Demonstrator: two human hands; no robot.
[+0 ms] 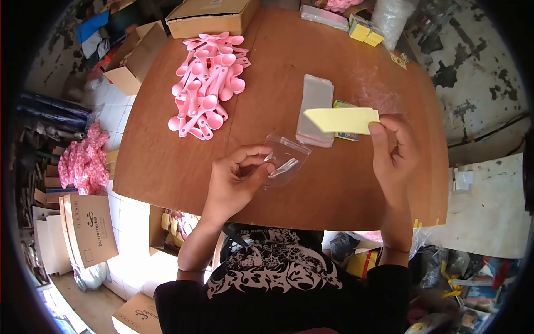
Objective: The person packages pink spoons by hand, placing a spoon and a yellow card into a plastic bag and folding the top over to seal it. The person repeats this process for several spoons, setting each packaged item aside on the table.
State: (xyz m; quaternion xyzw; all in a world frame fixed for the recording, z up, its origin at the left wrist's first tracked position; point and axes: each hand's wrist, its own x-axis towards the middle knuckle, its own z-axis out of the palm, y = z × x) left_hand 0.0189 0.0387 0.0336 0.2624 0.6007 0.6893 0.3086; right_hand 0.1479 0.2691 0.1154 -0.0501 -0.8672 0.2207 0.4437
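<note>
My left hand (240, 171) pinches a small clear plastic bag (290, 158) above the front of the table. Between the thumb and fingers of my right hand (394, 143) is a pale yellow card (346, 119), held out toward the left. Behind that card lies a stack of clear plastic bags (316, 100), flat on the wood. A green-edged printed card (347, 136) shows partly beneath the yellow one. Pink plastic spoons (208, 83) form a long heap beyond my left hand.
The brown wooden table (267, 200) fills the middle. A cardboard box (211, 19) stands at its far left edge. Yellow packs (364, 30), another bag stack (324, 18) and a clear plastic roll (392, 21) sit far right. More cartons (92, 229) stand on the left floor.
</note>
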